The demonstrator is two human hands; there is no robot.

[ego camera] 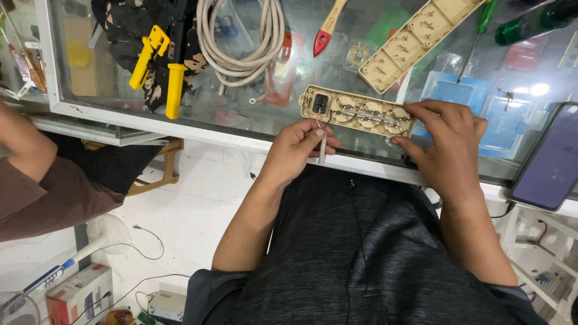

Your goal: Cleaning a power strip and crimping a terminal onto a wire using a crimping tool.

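Power strip base (358, 112) lies open side up on the glass counter (241, 114), at its near edge, long axis running left to right with a slight tilt, switch end to the left. Left hand (298, 150) pinches a cable end (322, 147) with thin wires leading up to the switch end; fingers closed on it. Right hand (448, 144) presses on the strip's right end, fingertips curled over it, holding it down. Strip's cover (415, 39) lies further back, running diagonally up to the right. Coiled cable (241, 42), yellow-handled crimper (165, 66), screwdriver (478, 36) and phone (551, 159) also on the counter. Another person's arm (36, 180) at far left.
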